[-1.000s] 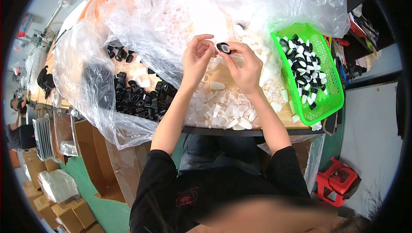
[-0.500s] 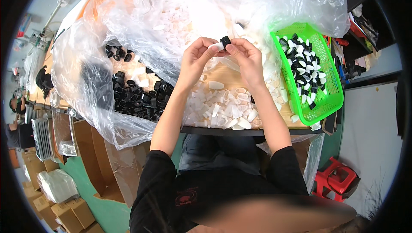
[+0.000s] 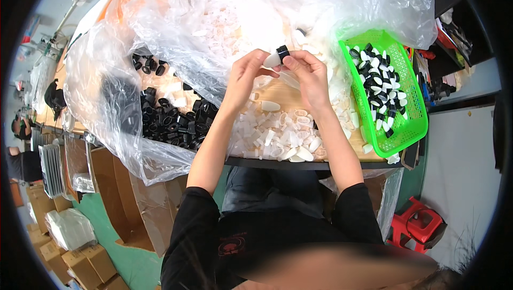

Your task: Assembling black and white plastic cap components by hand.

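Over the middle of the table I hold up a small piece made of a white oval cap (image 3: 271, 60) and a black ring-shaped part (image 3: 282, 51), joined end to end. My right hand (image 3: 309, 73) pinches it at the black end, thumb uppermost. My left hand (image 3: 245, 75) is closed at the white end, its fingers curled around the tip and partly hidden behind it. Below my hands lies a heap of loose white oval caps (image 3: 288, 135). Left of my left forearm is a pile of black ring-shaped parts (image 3: 173, 121) on clear plastic.
To the right stands a green perforated basket (image 3: 415, 124) holding several black-and-white pieces. Crumpled clear plastic sheeting (image 3: 160, 39) covers the back and left of the table. A red stool (image 3: 417, 225) sits on the floor at right; cardboard boxes (image 3: 88, 266) stand at lower left.
The white cap shows more between my fingers, as my left thumb has drawn back a little to the left. My right hand still pinches the black end.
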Demonstrator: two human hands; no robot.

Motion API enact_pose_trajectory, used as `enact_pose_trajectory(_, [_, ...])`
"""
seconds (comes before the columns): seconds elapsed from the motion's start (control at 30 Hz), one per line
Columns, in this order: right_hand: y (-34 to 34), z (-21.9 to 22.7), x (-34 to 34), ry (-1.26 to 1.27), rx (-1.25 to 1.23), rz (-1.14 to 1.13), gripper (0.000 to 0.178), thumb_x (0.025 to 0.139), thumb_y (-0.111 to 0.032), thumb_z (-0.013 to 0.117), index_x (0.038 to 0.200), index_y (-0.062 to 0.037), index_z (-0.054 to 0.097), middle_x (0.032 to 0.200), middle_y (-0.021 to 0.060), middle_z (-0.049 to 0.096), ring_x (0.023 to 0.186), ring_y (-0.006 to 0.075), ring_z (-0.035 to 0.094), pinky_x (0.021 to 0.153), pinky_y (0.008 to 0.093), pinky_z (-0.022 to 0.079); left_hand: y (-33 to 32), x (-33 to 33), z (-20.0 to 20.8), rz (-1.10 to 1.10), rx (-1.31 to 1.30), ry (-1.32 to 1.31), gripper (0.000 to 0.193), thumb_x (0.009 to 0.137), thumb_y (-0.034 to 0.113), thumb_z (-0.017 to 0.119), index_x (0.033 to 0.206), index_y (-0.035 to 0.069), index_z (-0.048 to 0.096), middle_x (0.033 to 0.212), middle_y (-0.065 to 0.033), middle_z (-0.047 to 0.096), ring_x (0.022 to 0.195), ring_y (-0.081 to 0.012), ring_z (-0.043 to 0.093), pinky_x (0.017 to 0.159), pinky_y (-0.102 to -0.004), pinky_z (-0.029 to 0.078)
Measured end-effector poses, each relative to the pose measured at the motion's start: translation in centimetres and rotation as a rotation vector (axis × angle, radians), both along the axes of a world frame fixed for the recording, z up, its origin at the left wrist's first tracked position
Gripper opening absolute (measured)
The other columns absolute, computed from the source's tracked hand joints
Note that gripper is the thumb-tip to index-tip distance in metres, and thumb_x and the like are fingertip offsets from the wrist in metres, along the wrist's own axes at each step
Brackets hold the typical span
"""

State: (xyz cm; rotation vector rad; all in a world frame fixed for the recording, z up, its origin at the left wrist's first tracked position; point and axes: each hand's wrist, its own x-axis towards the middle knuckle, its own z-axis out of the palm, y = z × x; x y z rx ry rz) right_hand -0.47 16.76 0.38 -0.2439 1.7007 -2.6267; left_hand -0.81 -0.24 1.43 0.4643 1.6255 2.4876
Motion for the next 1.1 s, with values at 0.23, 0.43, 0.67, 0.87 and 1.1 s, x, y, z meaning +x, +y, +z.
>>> enact_pose_trajectory(0.23, [-0.1,0.2,0.2,-0.044,-0.004,0.026,0.018,0.086,-0.007,0.072,0.101,0.0026,0.068,0.097,0.0068,0.069,0.092,0.0125,0.063,0.084,0.0272,0.051,0.3,0.2,0.0,0.041,-0.150,0.071,0.016,0.097,0.013,0.058,0.093,-0.002,0.061,0.087,-0.0056,0.065,0.084,-0.0129,0.064,0.080,-0.0273,0.051])
enact_pose_trajectory(0.43, [0.2,0.2,0.0,-0.042,-0.029,0.046,0.018,0.086,-0.008,0.072,0.100,0.0028,0.069,0.097,0.0068,0.068,0.091,0.0121,0.063,0.083,0.0267,0.051,0.2,0.2,-0.1,0.031,-0.104,0.038,0.016,0.097,0.013,0.059,0.096,-0.002,0.060,0.089,-0.0066,0.066,0.084,-0.0128,0.064,0.080,-0.0262,0.051])
enact_pose_trajectory(0.67, [-0.4,1.3,0.3,0.239,0.340,-0.046,0.017,0.092,-0.015,0.067,0.099,0.0002,0.068,0.091,0.0031,0.066,0.085,0.0108,0.061,0.078,0.0246,0.049,-0.1,-0.5,0.1,0.077,-0.178,0.087,0.018,0.095,0.012,0.062,0.106,-0.002,0.062,0.091,-0.0079,0.068,0.082,-0.0121,0.065,0.079,-0.0264,0.051])
enact_pose_trajectory(0.87, [-0.2,0.5,0.3,0.152,0.740,0.153,0.013,0.093,-0.013,0.061,0.099,-0.0029,0.067,0.092,0.0043,0.066,0.082,0.0127,0.060,0.074,0.0267,0.048,-1.8,-1.7,-0.4,0.396,-0.035,0.020,0.023,0.094,0.011,0.063,0.113,-0.002,0.062,0.097,-0.0074,0.069,0.086,-0.0103,0.063,0.079,-0.0255,0.050])
enact_pose_trajectory(1.1, [-4.1,-4.7,2.1,0.695,1.258,0.087,0.011,0.085,-0.011,0.061,0.093,-0.0059,0.066,0.093,0.0108,0.064,0.087,0.0297,0.063,0.076,0.0404,0.052,-0.9,-1.3,-0.1,0.356,-0.026,0.094,0.027,0.085,0.001,0.070,0.111,-0.002,0.064,0.101,-0.0076,0.069,0.095,-0.0117,0.063,0.087,-0.0275,0.050])
